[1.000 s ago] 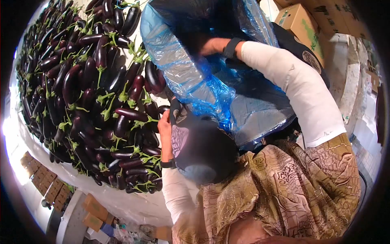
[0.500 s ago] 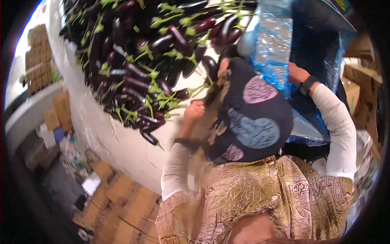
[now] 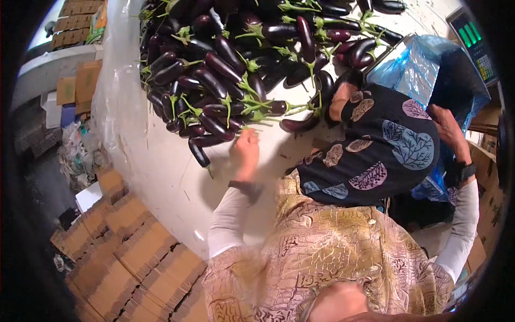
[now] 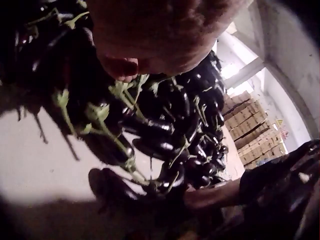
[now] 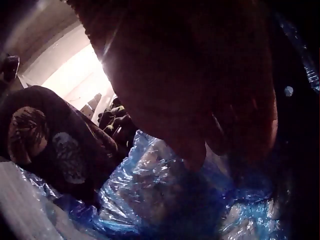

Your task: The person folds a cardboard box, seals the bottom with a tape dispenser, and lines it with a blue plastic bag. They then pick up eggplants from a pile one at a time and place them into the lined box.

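Scale display: green lit digits, too small and skewed to read.
Cardboard boxes: no print legible.
Yellow sign: too blurred to read.

We see a weighing scale with green digits at the upper right, stacked cardboard boxes on the floor at lower left, and clear plastic sheeting hanging over the table edge.
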`<action>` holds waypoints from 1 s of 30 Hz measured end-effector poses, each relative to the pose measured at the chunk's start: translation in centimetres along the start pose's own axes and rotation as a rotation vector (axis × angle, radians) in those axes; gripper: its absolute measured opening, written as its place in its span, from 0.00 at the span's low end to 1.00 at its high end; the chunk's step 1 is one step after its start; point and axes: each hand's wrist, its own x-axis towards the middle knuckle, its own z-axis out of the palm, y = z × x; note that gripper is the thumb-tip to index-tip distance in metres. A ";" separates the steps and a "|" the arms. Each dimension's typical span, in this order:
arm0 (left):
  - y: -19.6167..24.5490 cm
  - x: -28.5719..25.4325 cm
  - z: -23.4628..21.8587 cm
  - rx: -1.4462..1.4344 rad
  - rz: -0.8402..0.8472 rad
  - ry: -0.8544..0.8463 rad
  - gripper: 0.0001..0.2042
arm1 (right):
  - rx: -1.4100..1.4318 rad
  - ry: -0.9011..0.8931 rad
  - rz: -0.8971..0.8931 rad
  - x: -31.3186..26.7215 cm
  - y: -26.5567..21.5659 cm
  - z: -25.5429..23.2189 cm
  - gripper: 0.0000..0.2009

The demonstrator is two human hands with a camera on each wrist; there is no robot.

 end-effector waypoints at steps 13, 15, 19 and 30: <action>2.4 16.2 -3.0 0.277 -0.036 0.282 0.39 | 0.149 -0.145 0.026 -4.7 0.3 2.1 0.15; 2.6 16.6 -2.7 0.318 -0.085 0.294 0.41 | 0.289 -0.269 0.283 -4.8 -6.2 -1.4 0.20; 4.3 16.0 -2.8 0.317 -0.123 0.383 0.37 | 0.575 -0.441 0.260 -6.9 -9.6 -2.9 0.34; 14.8 5.6 -1.7 -1.408 -0.032 -0.349 0.19 | 0.288 -0.192 -0.011 -8.8 -13.1 -2.6 0.25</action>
